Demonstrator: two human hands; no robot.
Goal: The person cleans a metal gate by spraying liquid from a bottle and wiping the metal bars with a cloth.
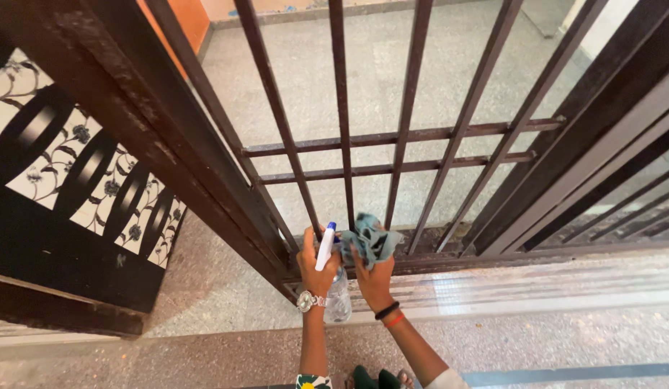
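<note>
**rustbucket:** Left hand [316,263] is wrapped round a clear plastic spray bottle with a white-and-blue nozzle [331,277], nozzle up, bottle hanging just below the dark brown metal gate's bottom rail [449,248]. Right hand [374,277] has a crumpled teal cloth [370,239] bunched in its fingers, pressed against the foot of a vertical bar [343,108], right beside the bottle.

**gatekeep:** Imo for that bit: wrap the cloth round the bar instead of dabbing one face, squeeze, slide along. Corners where bar meets rail trap grime, so push a fold in w/ a fingertip. Keep the nozzle pointed away from the face.

**rustbucket:** Can't tell how much liquid's left tbh, hand covers most of the bottle. Far side of the bars isn't visible either, and the patterned black-and-white panel [68,162] runs out of frame on the left. Feet prob at the bottom edge, too cropped to say.
</note>
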